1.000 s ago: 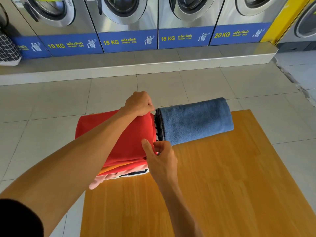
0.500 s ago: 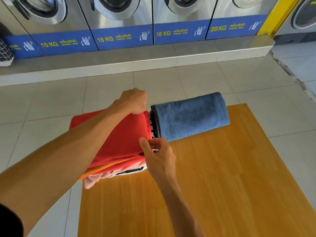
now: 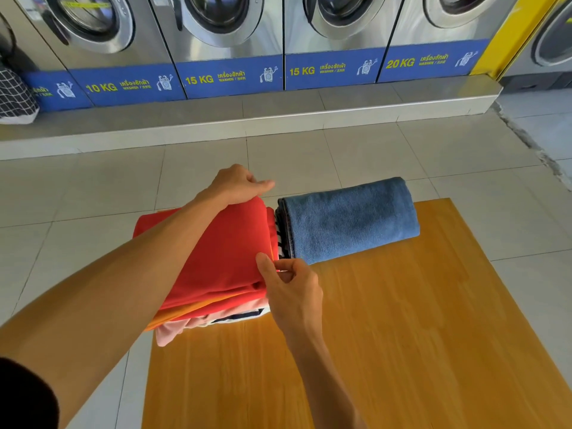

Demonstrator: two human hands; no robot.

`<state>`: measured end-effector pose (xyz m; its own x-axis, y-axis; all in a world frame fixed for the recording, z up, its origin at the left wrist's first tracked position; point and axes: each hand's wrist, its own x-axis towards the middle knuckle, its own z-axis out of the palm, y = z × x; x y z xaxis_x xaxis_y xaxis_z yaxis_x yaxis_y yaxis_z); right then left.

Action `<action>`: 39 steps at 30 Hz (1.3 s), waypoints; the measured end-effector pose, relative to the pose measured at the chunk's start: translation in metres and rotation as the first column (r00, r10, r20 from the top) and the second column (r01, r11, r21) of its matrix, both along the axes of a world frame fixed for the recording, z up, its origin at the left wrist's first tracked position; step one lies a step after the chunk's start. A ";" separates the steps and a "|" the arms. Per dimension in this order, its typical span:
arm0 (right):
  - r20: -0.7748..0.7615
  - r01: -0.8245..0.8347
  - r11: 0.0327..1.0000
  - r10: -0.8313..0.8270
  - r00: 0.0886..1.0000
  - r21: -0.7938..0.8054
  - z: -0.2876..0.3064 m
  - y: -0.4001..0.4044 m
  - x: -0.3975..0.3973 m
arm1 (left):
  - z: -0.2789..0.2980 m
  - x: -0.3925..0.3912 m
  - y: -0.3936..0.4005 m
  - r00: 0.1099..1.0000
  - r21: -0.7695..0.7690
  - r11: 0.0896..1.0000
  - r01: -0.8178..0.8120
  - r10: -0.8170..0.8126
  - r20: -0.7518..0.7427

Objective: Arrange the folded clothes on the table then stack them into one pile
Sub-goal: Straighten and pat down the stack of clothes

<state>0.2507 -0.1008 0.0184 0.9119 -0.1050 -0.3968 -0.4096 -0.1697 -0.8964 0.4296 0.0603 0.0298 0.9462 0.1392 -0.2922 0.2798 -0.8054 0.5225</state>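
pinching the near right corner of the red folded garment (image 3: pixel 223 252) between thumb and fingers, the right hand (image 3: pixel 291 292) has its grip closed on the cloth edge at mid-frame. the left hand (image 3: pixel 238 184) curls over the far right corner of the same garment, its grip closed on that edge too, though the fingertips are hidden behind the fold, so how much cloth they hold is unclear. the red piece tops a pile (image 3: pixel 201 317) of orange, pink and dark-and-white layers at the left far corner of the wooden bench (image 3: pixel 402 335), overhanging its left side. just right of the pile, touching or nearly so, lies the blue folded jeans (image 3: pixel 349 218). washing machines (image 3: pixel 229 41) with blue labels line the top of the frame.
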 end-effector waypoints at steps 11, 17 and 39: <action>-0.026 -0.083 0.995 0.082 0.996 -0.062 0.006 -0.001 0.000 | -0.008 -0.007 0.006 1.000 -0.010 1.000 0.000 0.000 0.004; 0.061 0.052 0.989 -0.044 0.997 -0.136 0.009 -0.018 0.003 | -0.002 -0.038 0.029 0.885 0.120 0.975 -0.186 0.114 0.451; -0.006 -0.468 0.289 0.846 0.532 -0.835 0.012 0.084 0.078 | -0.014 -0.178 0.117 0.783 0.010 0.825 -0.564 0.531 0.324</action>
